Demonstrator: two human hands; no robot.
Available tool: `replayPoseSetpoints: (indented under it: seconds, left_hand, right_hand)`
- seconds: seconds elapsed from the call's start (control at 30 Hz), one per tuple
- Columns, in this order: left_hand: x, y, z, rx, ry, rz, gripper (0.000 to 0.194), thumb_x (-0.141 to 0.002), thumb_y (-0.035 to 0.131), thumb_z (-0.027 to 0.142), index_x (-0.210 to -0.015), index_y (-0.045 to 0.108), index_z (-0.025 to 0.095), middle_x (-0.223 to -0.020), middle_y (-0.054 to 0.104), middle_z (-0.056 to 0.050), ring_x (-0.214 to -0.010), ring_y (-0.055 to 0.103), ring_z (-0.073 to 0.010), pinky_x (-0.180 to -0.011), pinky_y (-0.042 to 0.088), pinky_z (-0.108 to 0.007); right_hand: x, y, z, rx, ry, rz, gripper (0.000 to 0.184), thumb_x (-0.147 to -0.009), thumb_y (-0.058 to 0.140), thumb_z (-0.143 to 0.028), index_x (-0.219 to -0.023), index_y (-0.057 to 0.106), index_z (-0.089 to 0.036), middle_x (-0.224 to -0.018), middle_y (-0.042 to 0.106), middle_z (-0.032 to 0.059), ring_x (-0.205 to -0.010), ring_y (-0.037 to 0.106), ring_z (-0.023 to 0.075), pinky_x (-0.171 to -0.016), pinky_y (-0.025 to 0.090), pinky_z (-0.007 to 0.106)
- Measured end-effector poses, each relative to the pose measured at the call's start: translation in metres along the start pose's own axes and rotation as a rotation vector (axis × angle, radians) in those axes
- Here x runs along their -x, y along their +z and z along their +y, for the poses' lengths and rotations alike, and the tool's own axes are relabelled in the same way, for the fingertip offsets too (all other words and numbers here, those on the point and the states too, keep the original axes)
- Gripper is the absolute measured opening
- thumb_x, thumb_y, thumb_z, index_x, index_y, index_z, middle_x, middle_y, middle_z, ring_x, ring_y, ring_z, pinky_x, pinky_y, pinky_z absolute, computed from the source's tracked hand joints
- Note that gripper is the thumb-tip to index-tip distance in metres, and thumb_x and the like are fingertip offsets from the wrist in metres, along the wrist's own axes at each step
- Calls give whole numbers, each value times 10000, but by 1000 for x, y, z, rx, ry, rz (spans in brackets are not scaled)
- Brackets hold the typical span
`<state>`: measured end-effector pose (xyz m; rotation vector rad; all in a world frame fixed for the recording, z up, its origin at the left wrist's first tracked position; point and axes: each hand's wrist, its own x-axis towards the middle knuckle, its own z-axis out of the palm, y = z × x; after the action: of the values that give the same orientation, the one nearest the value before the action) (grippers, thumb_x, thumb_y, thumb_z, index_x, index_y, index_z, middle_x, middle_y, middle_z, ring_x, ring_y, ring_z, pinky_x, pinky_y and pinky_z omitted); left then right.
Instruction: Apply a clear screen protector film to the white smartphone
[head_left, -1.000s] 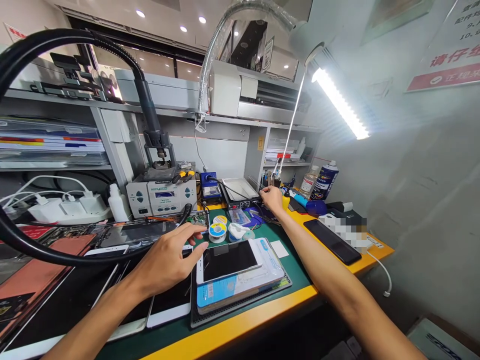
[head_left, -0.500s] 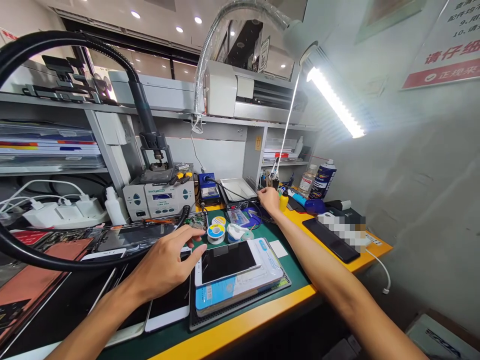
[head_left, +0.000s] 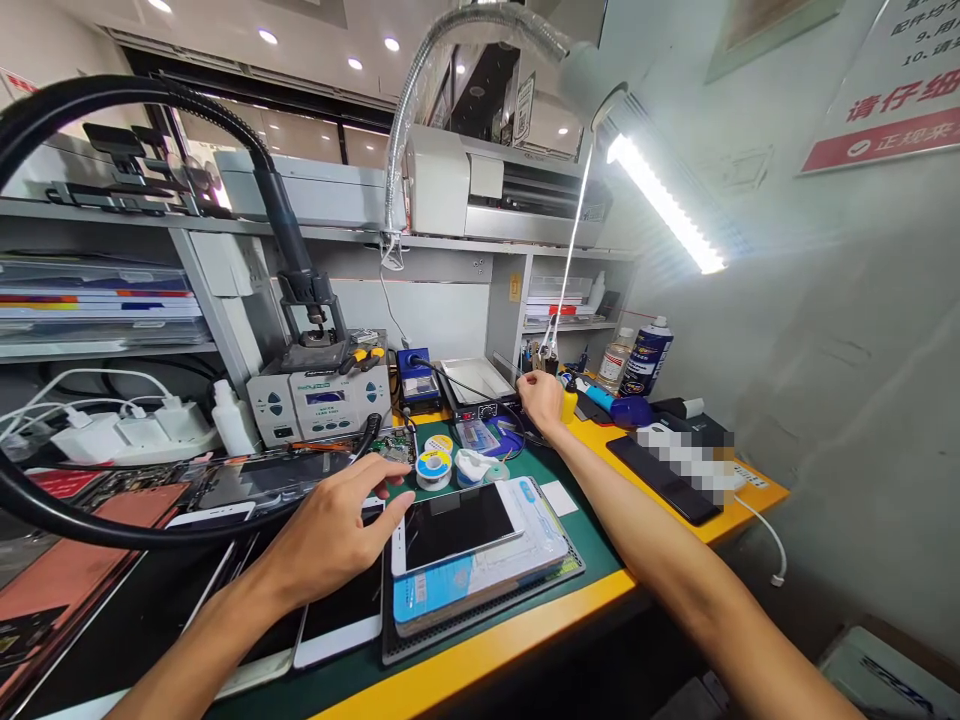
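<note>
A white-framed phone with a dark screen lies on a blue-and-white box, near the bench's front edge. My left hand hovers at the phone's left end, its thumb and fingers apart and nothing between them. Farther back, my right hand reaches to the right side of a shallow white-topped tray device. Its fingers are curled together beside a yellow bottle. Thin metal lines show by those fingertips, but I cannot make out what they grip. Solder spools sit behind the phone.
A rework station stands at the back left, under a thick black hose. Several tablets and phones lie at left. On the right are a black phone, a spray can and a clear bottle. A lit lamp hangs overhead.
The view has shifted very slightly. Both hands stay in nearly the same places, with the right fingers still curled by the tray device.
</note>
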<state>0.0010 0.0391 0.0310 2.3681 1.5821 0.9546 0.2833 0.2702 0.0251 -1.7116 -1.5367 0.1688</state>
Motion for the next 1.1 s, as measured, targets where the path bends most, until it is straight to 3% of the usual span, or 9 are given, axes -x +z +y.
replayPoseSetpoints:
  seconds: [0.27,0.4,0.5,0.63,0.83,1.1]
  left_hand:
    - [0,-1,-2,-5,-1,12,340,-985,545,488,-1176,676,239,-1078,714,-61,-929,690,-220,-615,507,-271]
    - [-1,-3,0,-23,19,44,323,-974,559,459,-1167,684,233,-1019,721,-59,-889,697,-223,-669,538,-289]
    - [-1,-6,3,-24,38,81,308,-964,573,433,-1156,693,224,-996,723,-59,-882,704,-223,-770,567,-317]
    - [0,-8,3,-15,38,106,320,-964,582,405,-1204,673,214,-1019,714,-61,-920,698,-224,-821,578,-336]
    - [0,-8,2,30,19,123,323,-954,606,357,-1235,653,204,-1039,703,-64,-946,685,-226,-857,567,-367]
    - [-1,-9,10,238,-58,213,310,-884,691,309,-1175,677,201,-1011,734,-59,-935,691,-225,-907,545,-398]
  right_hand:
    - [0,-24,-6,-265,-26,100,320,-1004,645,-373,-1262,655,-183,-1296,665,100,-1095,678,241,-927,591,451]
    - [0,-43,-10,-466,-36,89,304,-990,664,-389,-1177,683,-150,-1173,703,70,-983,702,223,-828,611,392]
    - [2,-57,-14,-626,-27,46,256,-985,674,-386,-1030,695,-135,-942,712,22,-747,678,143,-653,583,286]
    - [8,-74,-22,-833,-9,-2,234,-846,775,-351,-798,709,-133,-661,648,-23,-474,494,78,-433,392,223]
    - [20,-91,-33,-1053,33,-127,234,-617,855,-318,-675,707,-146,-569,585,-21,-453,438,65,-380,293,212]
    - [36,-98,-46,-1198,96,-395,330,-545,938,-282,-690,674,-145,-571,530,-44,-473,415,35,-385,330,147]
